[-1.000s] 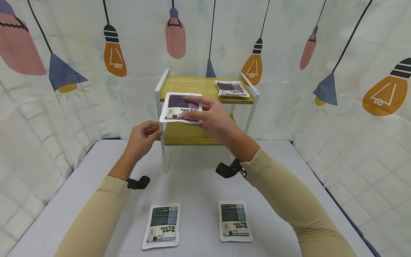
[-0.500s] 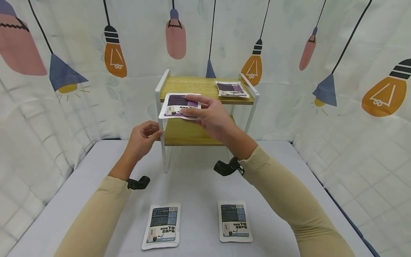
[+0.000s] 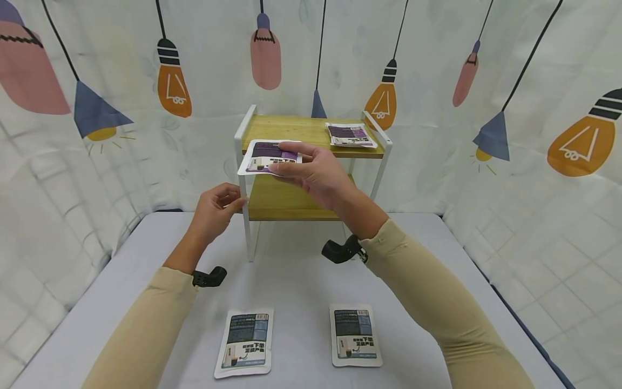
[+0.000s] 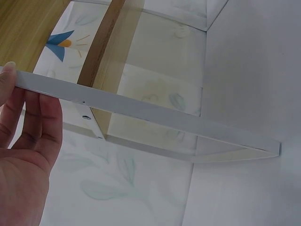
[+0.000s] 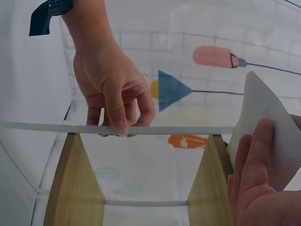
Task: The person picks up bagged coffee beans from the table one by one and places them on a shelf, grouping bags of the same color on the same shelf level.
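My right hand (image 3: pixel 323 175) holds a flat pouch (image 3: pixel 262 155) with a white border and a purple and white label. Its thumb lies over the label, and other fingers support the plain white underside (image 5: pixel 265 101) in the right wrist view. The pouch overlaps the front left corner of a small two-tier shelf (image 3: pixel 286 127) with wooden boards and a white frame. With thumb and fingers, my left hand (image 3: pixel 216 213) pinches the shelf's front left leg (image 4: pixel 141 107) between the two boards. A few similar purple pouches (image 3: pixel 352 135) lie stacked at the right of the top board.
Two pouches with dark blue-grey labels lie face up on the white table, one at left (image 3: pixel 245 343) and one at right (image 3: pixel 357 335). The lower board (image 3: pixel 286 202) sits under the right hand. A curtain (image 3: pixel 209 59) printed with lamps hangs close behind the shelf.
My right hand has lifted slightly, moving a little left, and the pouch has tilted flatter over the shelf's front left corner. The left hand keeps its hold on the leg.
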A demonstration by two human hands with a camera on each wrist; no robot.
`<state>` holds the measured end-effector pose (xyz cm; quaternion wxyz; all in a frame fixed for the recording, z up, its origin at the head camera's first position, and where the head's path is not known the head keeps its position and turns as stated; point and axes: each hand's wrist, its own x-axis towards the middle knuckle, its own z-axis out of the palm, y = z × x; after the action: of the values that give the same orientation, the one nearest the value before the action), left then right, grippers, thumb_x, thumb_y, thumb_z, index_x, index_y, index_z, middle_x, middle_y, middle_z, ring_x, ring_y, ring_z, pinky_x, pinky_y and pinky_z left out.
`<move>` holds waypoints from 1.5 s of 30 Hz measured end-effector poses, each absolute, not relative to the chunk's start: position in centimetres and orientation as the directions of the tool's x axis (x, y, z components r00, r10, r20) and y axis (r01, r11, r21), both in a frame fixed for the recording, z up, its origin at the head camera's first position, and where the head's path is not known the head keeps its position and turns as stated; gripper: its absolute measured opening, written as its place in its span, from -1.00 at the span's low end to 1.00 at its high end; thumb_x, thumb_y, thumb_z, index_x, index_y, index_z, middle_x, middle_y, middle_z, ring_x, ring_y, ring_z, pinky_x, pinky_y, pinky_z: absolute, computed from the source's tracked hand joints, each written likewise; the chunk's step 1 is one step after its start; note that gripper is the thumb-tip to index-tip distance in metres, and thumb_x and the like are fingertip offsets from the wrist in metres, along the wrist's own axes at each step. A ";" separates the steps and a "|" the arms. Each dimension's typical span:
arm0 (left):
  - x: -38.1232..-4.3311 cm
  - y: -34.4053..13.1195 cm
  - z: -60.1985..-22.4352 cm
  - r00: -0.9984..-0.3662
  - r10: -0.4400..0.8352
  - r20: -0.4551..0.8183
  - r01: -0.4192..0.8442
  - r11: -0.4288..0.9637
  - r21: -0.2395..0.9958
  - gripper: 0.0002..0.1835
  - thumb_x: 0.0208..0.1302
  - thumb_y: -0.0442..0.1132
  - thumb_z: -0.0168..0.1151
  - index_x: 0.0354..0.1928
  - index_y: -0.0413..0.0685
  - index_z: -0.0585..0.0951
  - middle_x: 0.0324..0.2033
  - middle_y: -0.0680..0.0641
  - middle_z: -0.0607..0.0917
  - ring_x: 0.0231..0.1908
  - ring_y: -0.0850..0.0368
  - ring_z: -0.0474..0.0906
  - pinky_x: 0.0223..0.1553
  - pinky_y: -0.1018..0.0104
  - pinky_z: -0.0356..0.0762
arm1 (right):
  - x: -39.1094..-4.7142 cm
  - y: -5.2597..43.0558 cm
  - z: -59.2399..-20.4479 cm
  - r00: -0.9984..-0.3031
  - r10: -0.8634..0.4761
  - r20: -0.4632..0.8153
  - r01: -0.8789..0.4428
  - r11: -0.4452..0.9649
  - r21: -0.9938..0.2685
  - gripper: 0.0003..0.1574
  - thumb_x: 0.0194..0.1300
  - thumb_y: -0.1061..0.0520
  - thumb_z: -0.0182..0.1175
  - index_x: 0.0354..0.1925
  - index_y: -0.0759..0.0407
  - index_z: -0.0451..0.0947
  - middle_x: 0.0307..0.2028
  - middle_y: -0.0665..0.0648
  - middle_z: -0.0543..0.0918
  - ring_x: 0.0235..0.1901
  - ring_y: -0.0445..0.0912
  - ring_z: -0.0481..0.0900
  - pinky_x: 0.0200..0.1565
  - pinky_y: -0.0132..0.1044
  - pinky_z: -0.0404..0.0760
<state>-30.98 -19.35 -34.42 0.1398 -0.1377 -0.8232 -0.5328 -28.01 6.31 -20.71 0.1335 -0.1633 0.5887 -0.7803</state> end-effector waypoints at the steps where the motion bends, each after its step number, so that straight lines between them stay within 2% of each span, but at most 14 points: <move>1: -31.0 -19.3 -34.4 -0.923 0.078 0.377 0.376 0.389 0.841 -0.67 0.47 -0.11 0.25 0.12 -0.15 0.59 -0.03 -0.14 0.68 0.00 0.06 0.70 -0.01 0.52 0.66 | -28.0 6.3 -20.7 -0.908 -0.406 0.100 0.013 -0.267 -0.964 -0.34 0.28 0.42 0.33 0.33 0.19 0.54 0.21 0.22 0.57 0.04 0.03 0.68 0.08 -0.24 0.72; 8: -31.0 -19.4 -34.4 -0.919 0.084 0.384 0.387 0.367 0.846 -0.73 0.47 -0.14 0.26 0.09 -0.10 0.61 -0.04 -0.13 0.68 -0.04 0.15 0.70 -0.05 0.54 0.66 | -27.8 6.4 -20.6 -0.898 -0.428 0.102 0.000 -0.233 -0.973 -0.26 0.25 0.42 0.36 0.38 0.16 0.49 0.23 0.19 0.56 0.08 0.00 0.66 0.27 -0.18 0.61; 13: -31.0 -19.4 -34.5 -0.919 0.084 0.385 0.387 0.379 0.840 -0.72 0.47 -0.13 0.26 0.10 -0.09 0.61 -0.04 -0.14 0.69 -0.02 0.10 0.70 -0.04 0.54 0.66 | -27.7 6.6 -20.5 -0.892 -0.442 0.095 -0.001 -0.207 -0.978 -0.20 0.25 0.43 0.36 0.42 0.13 0.45 0.25 0.16 0.53 0.14 -0.01 0.64 0.35 -0.18 0.54; 17: -31.0 -19.4 -34.5 -0.920 0.082 0.384 0.385 0.383 0.840 -0.71 0.48 -0.12 0.25 0.11 -0.08 0.61 -0.02 -0.14 0.68 0.01 0.04 0.69 -0.03 0.53 0.65 | -27.7 6.6 -20.4 -0.891 -0.445 0.093 -0.002 -0.200 -0.980 -0.17 0.25 0.44 0.35 0.44 0.13 0.42 0.26 0.17 0.53 0.15 0.00 0.64 0.35 -0.18 0.53; 23: -31.0 -19.4 -34.6 -0.919 0.084 0.386 0.388 0.376 0.842 -0.72 0.47 -0.13 0.26 0.10 -0.09 0.61 -0.03 -0.13 0.68 -0.01 0.10 0.69 -0.03 0.54 0.65 | -27.7 6.6 -20.4 -0.890 -0.446 0.094 -0.006 -0.195 -0.981 -0.15 0.23 0.45 0.36 0.44 0.12 0.42 0.24 0.18 0.53 0.13 -0.01 0.65 0.34 -0.20 0.55; 45: -31.1 -19.4 -34.6 -0.924 0.079 0.375 0.376 0.381 0.845 -0.67 0.47 -0.09 0.27 0.11 -0.12 0.60 -0.05 -0.12 0.68 -0.02 0.09 0.69 -0.03 0.54 0.65 | -28.0 6.5 -20.5 -0.903 -0.418 0.098 -0.004 -0.222 -0.975 -0.26 0.24 0.41 0.38 0.35 0.11 0.53 0.22 0.18 0.56 0.06 -0.01 0.67 0.33 -0.20 0.56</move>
<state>-31.10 -19.43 -34.57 0.1379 -0.1386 -0.8194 -0.5389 -28.04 6.47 -20.46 0.1359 -0.1730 0.6089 -0.7621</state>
